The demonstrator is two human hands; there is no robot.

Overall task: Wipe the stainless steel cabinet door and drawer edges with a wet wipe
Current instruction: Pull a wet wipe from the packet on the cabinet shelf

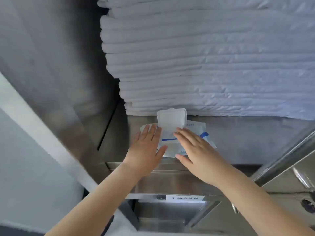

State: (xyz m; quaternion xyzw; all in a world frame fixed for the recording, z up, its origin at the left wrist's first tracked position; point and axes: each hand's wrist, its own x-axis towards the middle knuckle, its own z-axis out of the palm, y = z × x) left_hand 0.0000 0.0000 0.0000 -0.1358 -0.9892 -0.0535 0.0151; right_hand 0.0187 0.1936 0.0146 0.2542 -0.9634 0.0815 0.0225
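Lying flat on the steel shelf (247, 137) of the open cabinet, the wet wipe pack (168, 144) sits just in front of a tall stack of folded white cloths (204, 57), its flip lid (171, 119) standing up against the bottom of that stack. Both hands are on it with fingers straight and nothing gripped. The left hand (146, 147) rests palm down on the pack's left end. The right hand (196, 149) lies over its right half, fingertips near the lid's hinge. My reading is that the left hand steadies the soft pack so it will not slide while the right goes for a wipe (the raised lid fits that), so wiping has not begun.

Much is unclear. The dispensing opening lies under the lid's edge and the fingers, so I cannot tell whether a wipe already sticks out. The printing on the pack is too blurred to read beyond a blue stripe. Below the shelf a drawer (170, 183) carries a white label (185, 198) whose text is illegible. The cabinet door (289, 167) at the right is cut off by the frame, showing only part of its steel edge and handle. The stack of cloths hides the back of the shelf.
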